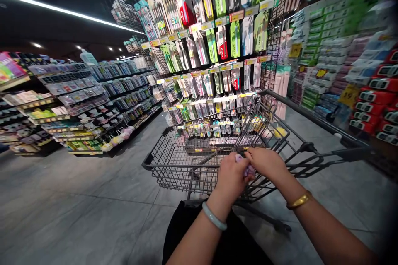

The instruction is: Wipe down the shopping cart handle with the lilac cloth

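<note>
Close together over the near side of a dark wire shopping cart (174, 168), both my hands are at a small crumpled purple item (248, 169). My left hand (231, 174), with a pale bangle at its wrist, is wrapped round the item. My right hand (267, 163), with a gold bracelet at its wrist, has its fingers pinched at the item's upper edge. What the item is cannot be made out, since fingers cover most of it.
A rack of toothbrush packs (217, 45) stands just beyond the cart. Full shelves (90, 103) line the left. Stacked packages (329, 62) and red boxes (376, 97) rise on the right. The cart handle (354, 153) reaches to the right over the grey floor (93, 215).
</note>
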Available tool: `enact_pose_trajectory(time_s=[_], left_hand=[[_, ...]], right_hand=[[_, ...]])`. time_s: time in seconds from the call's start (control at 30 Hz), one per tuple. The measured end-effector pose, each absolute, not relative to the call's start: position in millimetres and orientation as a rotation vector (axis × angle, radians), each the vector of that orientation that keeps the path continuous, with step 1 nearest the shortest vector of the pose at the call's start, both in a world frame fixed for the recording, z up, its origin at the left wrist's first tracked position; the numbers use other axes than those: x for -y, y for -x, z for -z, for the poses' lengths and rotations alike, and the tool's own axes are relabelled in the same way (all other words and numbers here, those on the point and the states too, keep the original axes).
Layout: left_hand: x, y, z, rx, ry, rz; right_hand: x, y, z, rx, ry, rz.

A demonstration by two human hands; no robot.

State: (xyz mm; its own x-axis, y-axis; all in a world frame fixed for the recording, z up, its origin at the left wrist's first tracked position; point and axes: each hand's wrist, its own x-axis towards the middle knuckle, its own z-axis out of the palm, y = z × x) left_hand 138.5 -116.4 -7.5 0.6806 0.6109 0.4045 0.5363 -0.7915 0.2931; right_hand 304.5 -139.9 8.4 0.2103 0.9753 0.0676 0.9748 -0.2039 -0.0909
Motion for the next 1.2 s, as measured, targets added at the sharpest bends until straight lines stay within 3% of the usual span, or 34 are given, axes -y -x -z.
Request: enact_pose_trajectory(time_s=[0.13,0.27,0.67,0.87,1.07,1.2], left_hand=[[98.5,-123.6,12.6,-0.918,-2.534,-0.809],[84.1,-90.7,16.5,-1.276,-2.319,-1.01],[95.0,-113.1,10.1,-1.259,-2.639,-0.731],[82.4,-76.8,13.2,-1.654,-2.395,-0.878],[106.8,-107.6,17.5,-1.254,-2.75,-0.813],[81.2,-79.5,12.2,-1.379,-2.53,-0.741]], right_hand=[[139.2,-313.1,-9.5,1.857,2.383,-0.03],[138.6,-323.9,-10.1,1.827,2.414,-0.118],[95.0,-272.8,-17.2,1.908,2.281,-0.385],[94.1,-263.6,-8.6,1.866,2.321,-0.296],[93.7,-262.7,-11.9,1.831,2.374,-0.304],[91.3,-268.0,-13.1,1.848,2.399,-0.344]])
